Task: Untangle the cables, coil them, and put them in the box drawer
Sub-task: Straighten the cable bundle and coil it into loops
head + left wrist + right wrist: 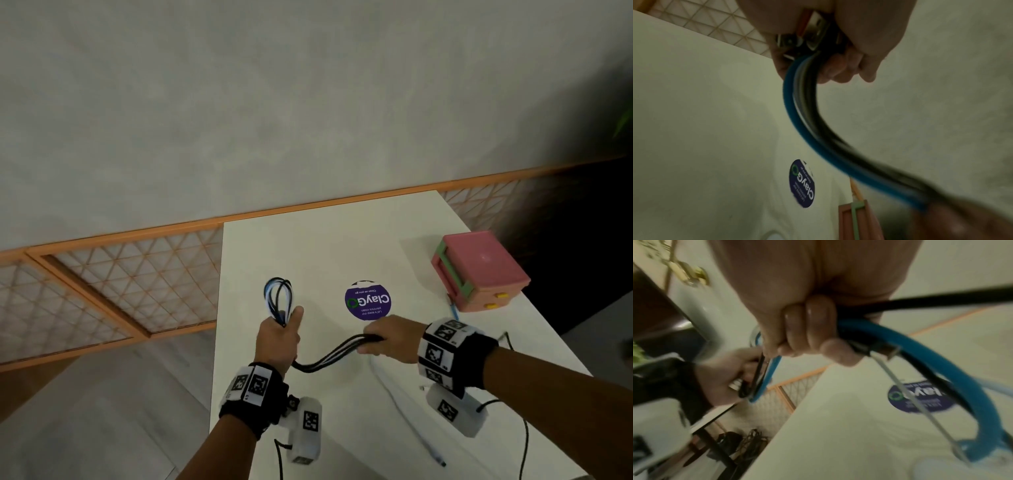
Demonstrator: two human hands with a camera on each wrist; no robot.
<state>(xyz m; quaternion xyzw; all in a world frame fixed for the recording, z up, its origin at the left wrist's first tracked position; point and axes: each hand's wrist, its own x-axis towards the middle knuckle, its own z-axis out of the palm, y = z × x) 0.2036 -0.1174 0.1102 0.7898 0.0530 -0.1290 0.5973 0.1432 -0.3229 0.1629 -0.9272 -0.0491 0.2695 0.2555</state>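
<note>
A bundle of blue, black and white cables (334,354) hangs between my two hands above the white table (308,246). My left hand (279,337) grips one end, with the coiled loops (279,296) standing up out of its fist. In the left wrist view its fingers (840,71) curl round the cables (807,123) and metal plugs. My right hand (385,337) grips the bundle further along; in the right wrist view its fingers (809,332) are curled round the blue cable (941,360) and a black one. The pink box drawer (479,270) stands at the right, drawers shut.
A round purple sticker (368,300) lies flat mid-table. A white cable (402,406) trails across the near right of the table. A short blue piece (454,310) lies beside the box. The table's left edge runs just under my left hand.
</note>
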